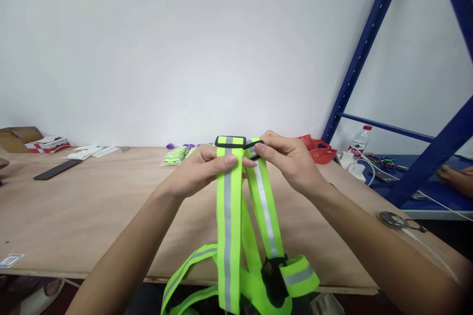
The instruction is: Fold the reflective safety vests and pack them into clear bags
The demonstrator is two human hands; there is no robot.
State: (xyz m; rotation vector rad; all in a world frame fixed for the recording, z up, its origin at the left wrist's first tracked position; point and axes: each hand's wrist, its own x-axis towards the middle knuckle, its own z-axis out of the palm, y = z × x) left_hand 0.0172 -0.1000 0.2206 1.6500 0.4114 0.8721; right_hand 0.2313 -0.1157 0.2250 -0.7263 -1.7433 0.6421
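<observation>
Pinching a reflective strap (228, 216), the left hand (199, 170) grips it below a black buckle (230, 141). The right hand (291, 160) pinches the second strap (264, 202) above the table (92, 206).

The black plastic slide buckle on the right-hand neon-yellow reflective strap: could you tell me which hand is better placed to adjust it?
Probably the right hand: its fingertips already pinch the black plastic slide buckle, while the left hand grips the other neon-yellow reflective strap.

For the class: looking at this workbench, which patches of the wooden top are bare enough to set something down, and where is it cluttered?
Bare wood on the table runs from the black flat bar to the left hand. The near right corner is open up to the round metal disc. The back edge is crowded: papers, red bag, bottle.
</observation>
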